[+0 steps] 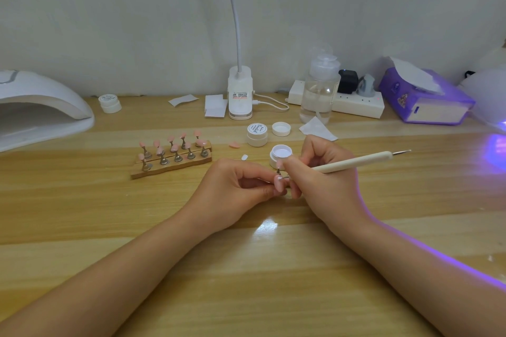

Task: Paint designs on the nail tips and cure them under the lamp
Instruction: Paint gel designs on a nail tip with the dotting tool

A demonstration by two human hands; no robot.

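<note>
- The dotting pen (353, 162) lies nearly level, its long axis running from lower left to upper right; the bare metal point at the far end aims right and away, and the working end touches the pink nail tip (279, 183).
- The right hand (319, 180) grips the pen low on its shaft, fingers curled round it.
- The left hand (238, 186) pinches the nail tip between thumb and fingertips, just above the wooden table (82, 213), right in front of the open white jar (280, 154).
- The nail tip's small stand is mostly hidden by fingers; any painted mark is too small to make out.
- The white curing lamp (35, 107) is cut off at the left edge.
- More pink tips stand on a wooden rack (171, 163).
</note>
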